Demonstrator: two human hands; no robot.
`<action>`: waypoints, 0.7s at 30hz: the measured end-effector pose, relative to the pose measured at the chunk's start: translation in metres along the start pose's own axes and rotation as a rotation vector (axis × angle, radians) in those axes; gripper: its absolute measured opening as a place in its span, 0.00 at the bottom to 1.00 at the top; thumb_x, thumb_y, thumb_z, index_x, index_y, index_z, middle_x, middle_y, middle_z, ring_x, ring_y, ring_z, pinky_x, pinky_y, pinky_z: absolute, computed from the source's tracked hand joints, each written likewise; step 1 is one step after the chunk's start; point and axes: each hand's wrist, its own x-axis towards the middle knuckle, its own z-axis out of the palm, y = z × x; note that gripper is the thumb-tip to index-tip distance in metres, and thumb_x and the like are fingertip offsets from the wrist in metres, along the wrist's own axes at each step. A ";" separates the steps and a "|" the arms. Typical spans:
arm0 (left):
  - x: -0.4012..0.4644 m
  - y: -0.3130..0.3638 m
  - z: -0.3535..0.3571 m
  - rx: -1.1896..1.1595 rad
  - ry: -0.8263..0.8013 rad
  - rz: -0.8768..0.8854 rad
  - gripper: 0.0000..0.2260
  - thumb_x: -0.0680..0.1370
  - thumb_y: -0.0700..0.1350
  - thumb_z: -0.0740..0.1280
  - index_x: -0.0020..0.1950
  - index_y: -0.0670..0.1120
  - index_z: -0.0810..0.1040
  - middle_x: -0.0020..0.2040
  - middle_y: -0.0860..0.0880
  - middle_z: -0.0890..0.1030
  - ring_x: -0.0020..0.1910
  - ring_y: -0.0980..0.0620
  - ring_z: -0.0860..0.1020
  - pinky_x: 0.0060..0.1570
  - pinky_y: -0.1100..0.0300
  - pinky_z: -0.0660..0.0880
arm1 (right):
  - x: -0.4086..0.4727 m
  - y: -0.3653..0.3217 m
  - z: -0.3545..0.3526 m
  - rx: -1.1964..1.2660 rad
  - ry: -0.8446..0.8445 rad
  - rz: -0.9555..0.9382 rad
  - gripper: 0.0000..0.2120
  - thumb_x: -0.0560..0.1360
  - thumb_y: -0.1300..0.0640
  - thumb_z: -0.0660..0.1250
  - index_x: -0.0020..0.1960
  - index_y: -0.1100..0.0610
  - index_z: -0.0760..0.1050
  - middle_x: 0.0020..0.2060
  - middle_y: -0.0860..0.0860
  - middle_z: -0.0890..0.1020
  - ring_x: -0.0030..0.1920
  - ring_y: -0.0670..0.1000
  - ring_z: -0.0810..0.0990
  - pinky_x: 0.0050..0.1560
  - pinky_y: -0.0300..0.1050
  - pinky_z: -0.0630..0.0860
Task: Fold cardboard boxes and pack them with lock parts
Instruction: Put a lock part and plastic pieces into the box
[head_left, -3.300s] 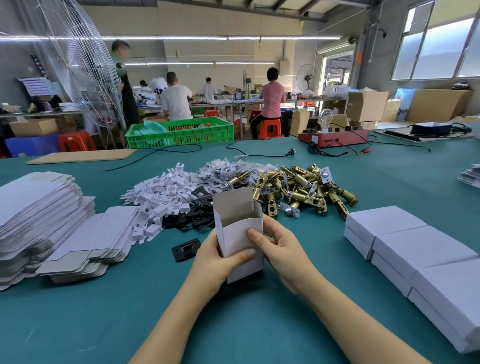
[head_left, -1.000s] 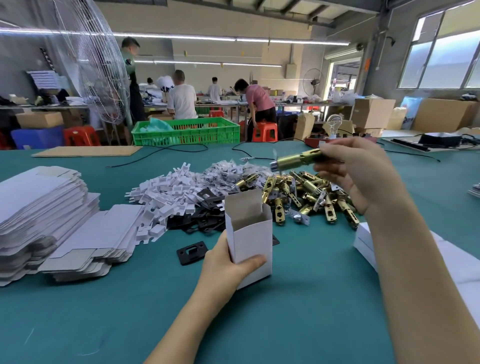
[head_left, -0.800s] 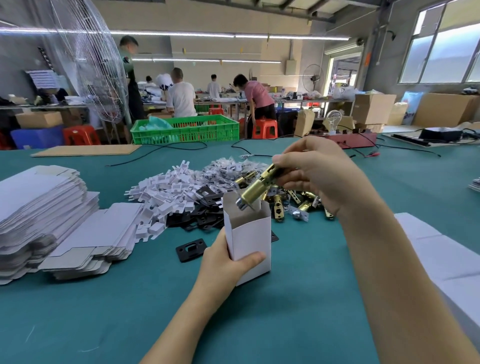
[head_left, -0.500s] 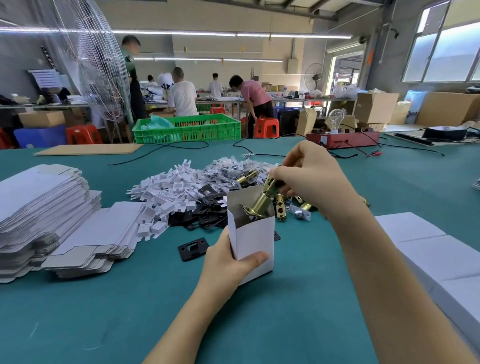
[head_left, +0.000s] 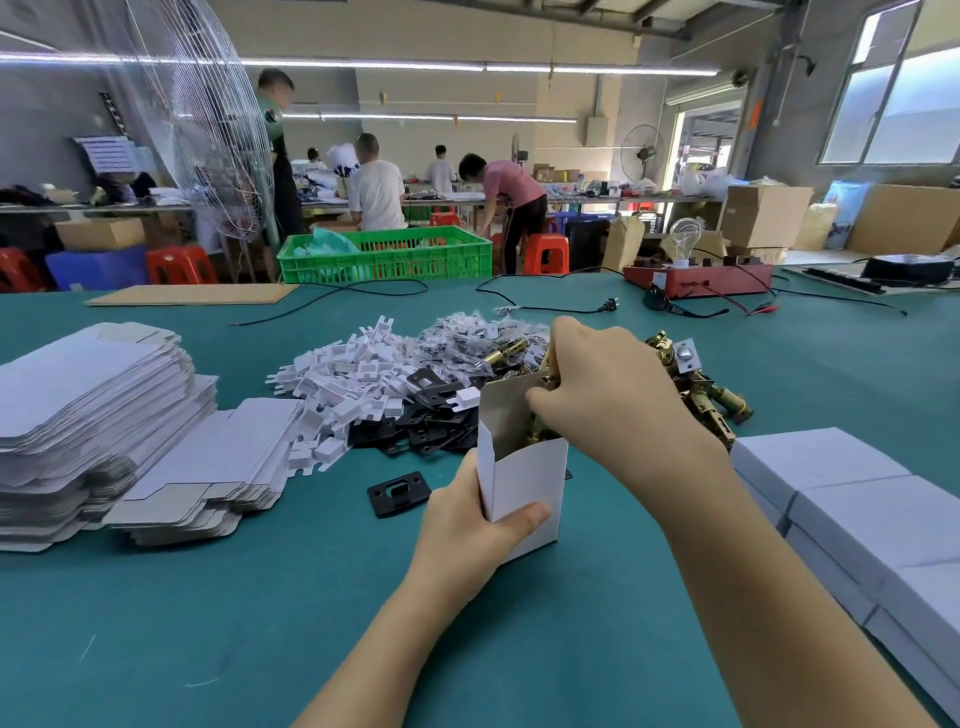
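Observation:
My left hand (head_left: 470, 525) grips a small white cardboard box (head_left: 524, 480) standing upright on the green table, its top flap open. My right hand (head_left: 602, 387) hovers over the box mouth and pinches a brass latch (head_left: 540, 428), which is mostly inside the box. Behind the box lie a heap of brass latches (head_left: 711, 402), a pile of black strike plates (head_left: 426, 421), white plastic pieces (head_left: 348, 379) and small bagged parts (head_left: 462, 338). One black plate (head_left: 399, 492) lies alone left of the box.
Stacks of flat white box blanks (head_left: 93, 415) fill the left side. Closed white boxes (head_left: 852, 514) are lined up at the right. Farther back are a green crate (head_left: 387, 257), a red test fixture with a bulb (head_left: 696, 275) and cables. Several people work behind.
My right hand picked a brass latch from the heap, swung it over the box and lowered it in; the latch now sits deeper in the box. The left hand kept holding the box.

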 end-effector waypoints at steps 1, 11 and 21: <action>0.000 0.000 0.000 -0.001 0.002 -0.002 0.20 0.65 0.56 0.73 0.53 0.67 0.72 0.47 0.66 0.81 0.47 0.66 0.78 0.46 0.65 0.78 | -0.002 -0.003 0.001 -0.023 0.011 -0.010 0.20 0.73 0.57 0.65 0.35 0.53 0.53 0.32 0.51 0.65 0.31 0.50 0.62 0.27 0.45 0.55; -0.001 0.002 0.001 0.022 -0.012 0.006 0.20 0.65 0.56 0.73 0.53 0.69 0.72 0.49 0.63 0.82 0.49 0.64 0.79 0.50 0.60 0.78 | -0.003 0.001 0.007 -0.095 -0.029 0.050 0.18 0.73 0.60 0.63 0.35 0.54 0.53 0.33 0.51 0.66 0.41 0.57 0.68 0.28 0.45 0.55; -0.001 0.005 0.001 0.026 -0.014 -0.020 0.19 0.65 0.56 0.72 0.53 0.68 0.71 0.50 0.59 0.83 0.49 0.60 0.80 0.51 0.56 0.79 | -0.001 -0.001 0.018 -0.020 -0.077 0.071 0.18 0.72 0.60 0.64 0.37 0.54 0.53 0.36 0.50 0.61 0.34 0.53 0.66 0.28 0.44 0.57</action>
